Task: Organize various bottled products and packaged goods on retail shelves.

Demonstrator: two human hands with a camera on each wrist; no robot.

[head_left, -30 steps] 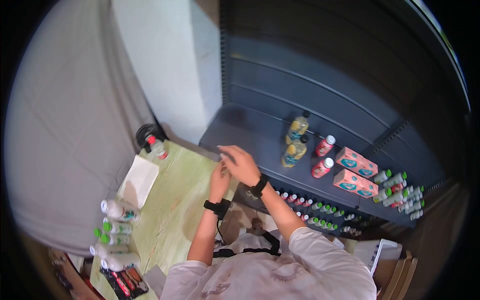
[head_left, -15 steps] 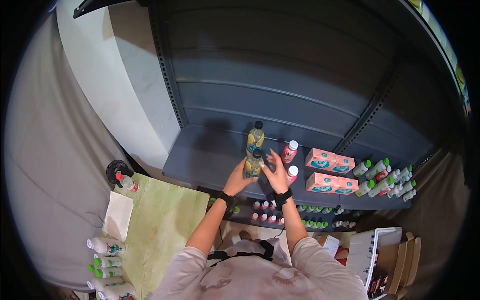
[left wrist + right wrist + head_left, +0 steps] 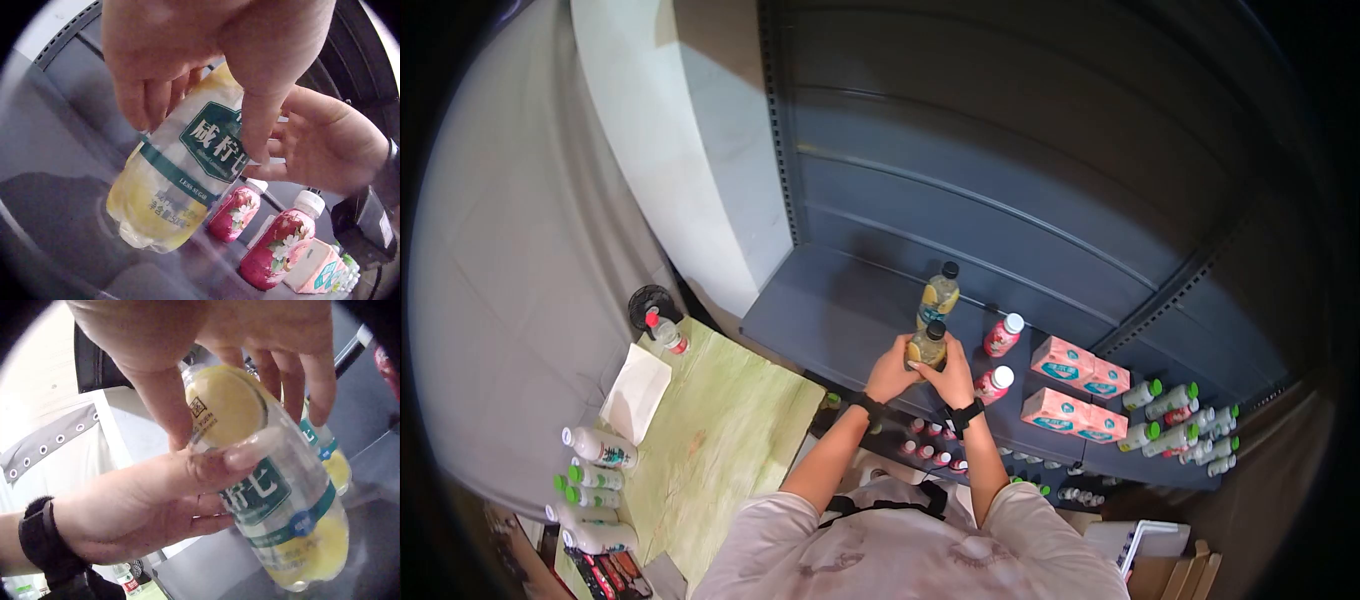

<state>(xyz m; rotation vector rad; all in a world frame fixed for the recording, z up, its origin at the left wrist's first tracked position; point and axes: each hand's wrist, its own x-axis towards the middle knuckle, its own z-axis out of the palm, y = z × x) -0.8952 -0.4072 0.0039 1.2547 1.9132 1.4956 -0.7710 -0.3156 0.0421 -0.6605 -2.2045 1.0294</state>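
Note:
A clear bottle with a yellow lemon pattern, green label and black cap (image 3: 927,348) is held between both hands at the front of the dark shelf. My left hand (image 3: 889,373) grips its left side, and in the left wrist view the thumb lies across the label of the bottle (image 3: 181,169). From the right, my right hand (image 3: 950,378) curls round the same bottle (image 3: 300,531). Just behind it a matching bottle (image 3: 938,297) stands upright. Two pink bottles with white caps (image 3: 1003,337) stand to the right.
Pink boxes (image 3: 1063,362) and several green-capped bottles (image 3: 1172,402) stand along the shelf's right side. A lower shelf holds more small bottles. At left, a pale green table (image 3: 730,440) carries white bottles (image 3: 605,535), a paper sheet (image 3: 637,394) and a red-capped bottle (image 3: 668,334).
Both hands have moved from beside the table to the shelf and closed round the front lemon bottle. The head view has shifted.

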